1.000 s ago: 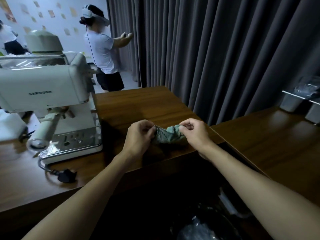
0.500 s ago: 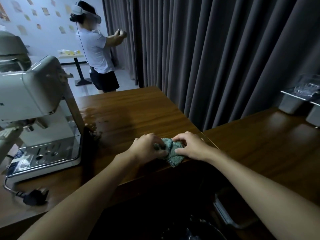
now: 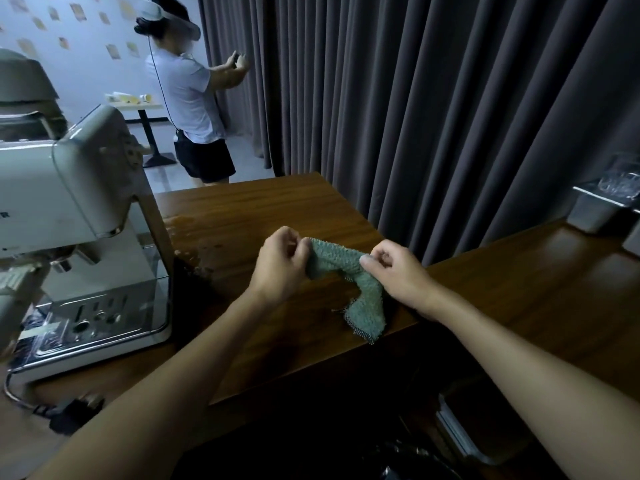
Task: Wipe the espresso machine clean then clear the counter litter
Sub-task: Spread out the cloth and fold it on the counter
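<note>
Green cloth [image 3: 334, 266], bunched before, now pulled out; L hand [image 3: 280, 268] + R hand [image 3: 401, 277] wider apart, each pinching it.

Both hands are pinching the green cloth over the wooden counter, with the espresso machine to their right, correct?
No: the head view shows the espresso machine to their left. Otherwise yes: left hand and right hand both pinch the green cloth over the wooden counter.
</note>
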Demonstrator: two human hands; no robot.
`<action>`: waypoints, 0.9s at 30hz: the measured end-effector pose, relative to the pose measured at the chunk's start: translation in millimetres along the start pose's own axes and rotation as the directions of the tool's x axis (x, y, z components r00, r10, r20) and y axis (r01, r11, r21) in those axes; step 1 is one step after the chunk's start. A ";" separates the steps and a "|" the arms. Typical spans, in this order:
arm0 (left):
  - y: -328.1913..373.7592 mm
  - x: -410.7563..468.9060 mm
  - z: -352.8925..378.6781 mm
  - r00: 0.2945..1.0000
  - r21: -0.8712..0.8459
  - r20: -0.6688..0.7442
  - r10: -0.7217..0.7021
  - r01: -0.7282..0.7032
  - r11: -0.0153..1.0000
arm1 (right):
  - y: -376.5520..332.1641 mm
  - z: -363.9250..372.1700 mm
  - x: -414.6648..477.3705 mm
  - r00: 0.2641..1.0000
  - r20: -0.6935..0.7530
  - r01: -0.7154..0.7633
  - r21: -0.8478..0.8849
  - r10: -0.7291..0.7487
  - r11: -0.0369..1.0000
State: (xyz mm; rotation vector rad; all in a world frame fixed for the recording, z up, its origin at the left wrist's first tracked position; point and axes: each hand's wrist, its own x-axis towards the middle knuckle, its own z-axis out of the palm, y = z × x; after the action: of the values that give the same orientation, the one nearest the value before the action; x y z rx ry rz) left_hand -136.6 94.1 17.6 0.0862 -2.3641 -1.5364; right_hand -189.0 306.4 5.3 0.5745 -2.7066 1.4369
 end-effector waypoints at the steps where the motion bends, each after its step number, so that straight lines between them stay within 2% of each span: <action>1: -1.1 1.9 -3.7 1.000 0.019 -0.015 0.009 -0.009 1.000 | -3.3 1.6 1.4 1.000 -0.015 0.014 0.009 -0.014 1.000; 4: -10.2 4.3 -7.7 0.999 0.160 -0.008 -0.041 0.042 0.986 | -7.4 5.5 3.5 0.999 0.049 -0.013 -0.023 0.015 1.000; 6: -19.1 3.5 -10.5 0.997 0.233 -0.051 -0.062 0.072 0.970 | -3.7 6.0 4.6 0.991 0.114 -0.056 -0.180 0.077 0.982; 9: -29.6 2.4 -15.5 0.995 0.200 -0.025 -0.096 0.099 0.975 | 2.5 5.6 5.2 0.968 0.188 -0.099 -0.332 0.168 0.938; 11: -32.3 3.9 -18.8 0.995 0.240 0.047 -0.084 0.070 0.968 | 6.2 7.2 6.8 0.951 0.232 -0.114 -0.346 0.203 0.931; 14: -37.2 8.7 -20.6 0.993 0.320 0.115 -0.030 -0.009 0.947 | 7.1 11.0 7.5 0.953 0.252 -0.060 -0.378 0.166 0.924; 16: -39.3 9.9 -20.0 0.996 0.292 0.086 -0.025 -0.001 0.956 | 5.9 12.4 7.7 0.964 0.232 -0.045 -0.344 0.131 0.938; 19: -35.3 10.6 -22.3 1.000 0.144 -0.008 0.000 0.001 0.990 | -0.9 8.5 9.4 0.993 0.085 -0.059 -0.210 0.078 0.976; 22: -21.8 13.1 -28.7 0.981 0.044 -0.149 0.128 -0.122 0.991 | -12.1 -3.9 15.4 0.996 -0.093 0.013 -0.004 -0.013 1.000; 24: -13.3 16.3 -33.8 0.961 0.041 -0.199 0.192 -0.187 0.981 | -18.8 -13.2 18.6 0.984 -0.171 0.072 0.077 -0.058 0.994; 27: -11.5 14.3 -38.8 0.970 0.043 -0.183 0.163 -0.157 0.987 | -18.3 -20.1 18.9 0.985 -0.142 0.103 0.037 -0.096 0.994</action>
State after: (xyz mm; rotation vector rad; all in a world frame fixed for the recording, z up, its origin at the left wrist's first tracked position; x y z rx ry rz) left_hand -140.1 52.0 25.0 0.0420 -2.1892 -1.3584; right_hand -203.5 307.4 35.1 0.5790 -2.5087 1.4568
